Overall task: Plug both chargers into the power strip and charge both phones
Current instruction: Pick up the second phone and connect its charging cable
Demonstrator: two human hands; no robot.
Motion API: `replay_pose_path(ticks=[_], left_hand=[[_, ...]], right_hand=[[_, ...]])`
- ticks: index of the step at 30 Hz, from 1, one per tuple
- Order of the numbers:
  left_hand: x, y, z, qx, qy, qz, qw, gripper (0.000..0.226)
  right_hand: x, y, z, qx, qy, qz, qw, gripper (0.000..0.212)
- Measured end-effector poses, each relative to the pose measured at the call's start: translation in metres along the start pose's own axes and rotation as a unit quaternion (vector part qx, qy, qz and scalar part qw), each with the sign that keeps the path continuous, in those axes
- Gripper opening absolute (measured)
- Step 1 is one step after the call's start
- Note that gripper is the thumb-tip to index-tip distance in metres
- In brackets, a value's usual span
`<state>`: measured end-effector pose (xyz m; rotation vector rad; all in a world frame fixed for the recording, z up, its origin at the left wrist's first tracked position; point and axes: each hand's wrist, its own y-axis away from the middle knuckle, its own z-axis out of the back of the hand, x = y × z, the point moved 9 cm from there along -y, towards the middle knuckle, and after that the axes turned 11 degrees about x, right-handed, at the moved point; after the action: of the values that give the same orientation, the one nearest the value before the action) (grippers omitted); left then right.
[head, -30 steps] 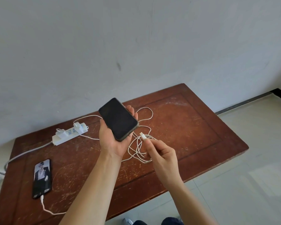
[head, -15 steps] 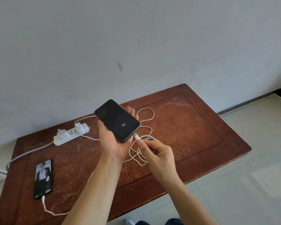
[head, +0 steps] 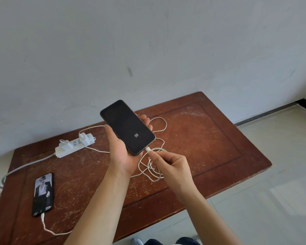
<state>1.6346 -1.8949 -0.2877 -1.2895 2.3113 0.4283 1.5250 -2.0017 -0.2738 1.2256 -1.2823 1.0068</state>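
Black phone (head: 127,127) cradled in left hand (head: 121,152) — right fingers (head: 155,156) pinching white connector (head: 148,149) at its port

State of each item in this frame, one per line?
Held phone: in left hand, cable connector seated, small mark on dark screen.
Table phone: flat, cable attached, screen lit.
Power strip: two chargers plugged in.
Right hand: pinching white cable.

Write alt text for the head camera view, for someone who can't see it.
The left hand holds a black smartphone while the right hand pinches a white cable plug at its bottom port. On the scratched brown wooden table lie a second, lit phone, cabled, and a white power strip with two chargers.
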Motion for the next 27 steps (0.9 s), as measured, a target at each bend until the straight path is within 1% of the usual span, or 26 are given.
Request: replay_pose_path(ticks=[8,15,23,27], left_hand=[[-0.001,0.001,0.001,0.002,-0.045,0.01,0.999,0.075],[0.004,0.007,0.005,-0.015,-0.04,0.014,0.999,0.077],[0.009,0.013,0.006,-0.024,-0.042,0.032,0.998,0.08],[0.012,0.017,0.007,-0.022,-0.051,0.042,0.998,0.078]], right_hand=[[-0.004,0.001,-0.004,0.005,-0.015,-0.013,1.0,0.023],[-0.017,0.006,-0.008,-0.007,-0.058,-0.051,0.997,0.022],[-0.021,0.009,-0.01,-0.006,-0.065,-0.07,0.995,0.023],[-0.025,0.011,-0.009,-0.011,-0.066,-0.081,0.994,0.023]])
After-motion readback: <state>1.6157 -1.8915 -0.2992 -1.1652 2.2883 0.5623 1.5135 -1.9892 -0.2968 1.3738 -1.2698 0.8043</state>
